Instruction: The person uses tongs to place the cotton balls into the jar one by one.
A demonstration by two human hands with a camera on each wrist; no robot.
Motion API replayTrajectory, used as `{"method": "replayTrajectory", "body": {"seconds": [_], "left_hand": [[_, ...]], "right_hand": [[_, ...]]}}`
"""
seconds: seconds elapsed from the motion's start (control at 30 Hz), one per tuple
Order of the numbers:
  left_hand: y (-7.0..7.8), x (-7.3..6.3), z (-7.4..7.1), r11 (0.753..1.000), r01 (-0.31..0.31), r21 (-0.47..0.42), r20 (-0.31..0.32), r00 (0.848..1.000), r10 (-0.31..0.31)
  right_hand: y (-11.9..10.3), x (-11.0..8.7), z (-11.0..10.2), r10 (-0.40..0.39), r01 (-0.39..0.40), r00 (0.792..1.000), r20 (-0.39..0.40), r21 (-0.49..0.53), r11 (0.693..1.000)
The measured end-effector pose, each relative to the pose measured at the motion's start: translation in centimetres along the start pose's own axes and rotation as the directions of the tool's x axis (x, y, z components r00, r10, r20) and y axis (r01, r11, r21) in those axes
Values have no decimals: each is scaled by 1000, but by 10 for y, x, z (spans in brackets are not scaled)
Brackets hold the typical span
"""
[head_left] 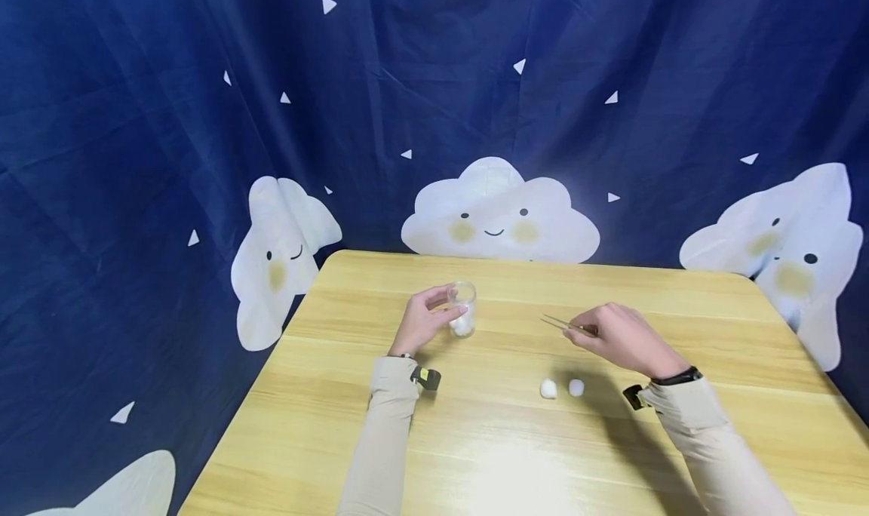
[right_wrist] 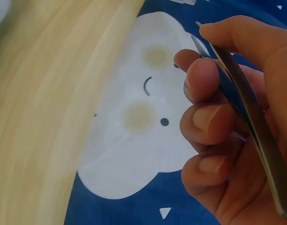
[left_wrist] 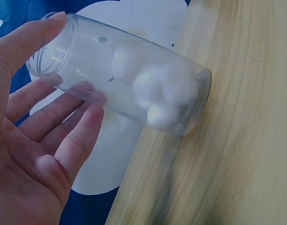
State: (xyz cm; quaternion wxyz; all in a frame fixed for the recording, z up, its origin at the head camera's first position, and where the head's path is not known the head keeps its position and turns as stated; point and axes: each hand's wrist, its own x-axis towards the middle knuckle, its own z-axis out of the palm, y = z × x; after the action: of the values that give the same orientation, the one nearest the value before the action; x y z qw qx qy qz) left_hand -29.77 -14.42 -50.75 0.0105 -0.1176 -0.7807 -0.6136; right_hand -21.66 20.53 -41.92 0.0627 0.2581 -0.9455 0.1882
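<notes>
A clear jar (head_left: 462, 308) stands on the table, and my left hand (head_left: 422, 320) grips it near its mouth with the thumb on one side and fingers on the other. Several white cotton balls (left_wrist: 157, 91) lie at the bottom of the jar in the left wrist view. My right hand (head_left: 623, 339) pinches a pair of metal tweezers (right_wrist: 248, 110) between thumb and fingers. The tips of the tweezers point left toward the jar, slightly apart with nothing between them. Below the right hand in the head view, two loose cotton balls, one white (head_left: 548, 388) and one faintly purplish (head_left: 576, 387), rest side by side.
The wooden table (head_left: 305, 425) carries the jar and the loose cotton balls. Behind and beside it hangs a dark blue curtain (head_left: 434, 86) printed with clouds and small white triangles. Each wrist wears a small camera.
</notes>
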Motion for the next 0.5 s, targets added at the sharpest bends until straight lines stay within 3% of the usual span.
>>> {"method": "replayTrajectory", "body": {"seconds": [0.5], "left_hand": [[4, -1, 0, 1000, 0, -1, -15, 1000, 0]], "right_hand": [[15, -34, 9, 6, -6, 1000, 6, -8, 1000]]}}
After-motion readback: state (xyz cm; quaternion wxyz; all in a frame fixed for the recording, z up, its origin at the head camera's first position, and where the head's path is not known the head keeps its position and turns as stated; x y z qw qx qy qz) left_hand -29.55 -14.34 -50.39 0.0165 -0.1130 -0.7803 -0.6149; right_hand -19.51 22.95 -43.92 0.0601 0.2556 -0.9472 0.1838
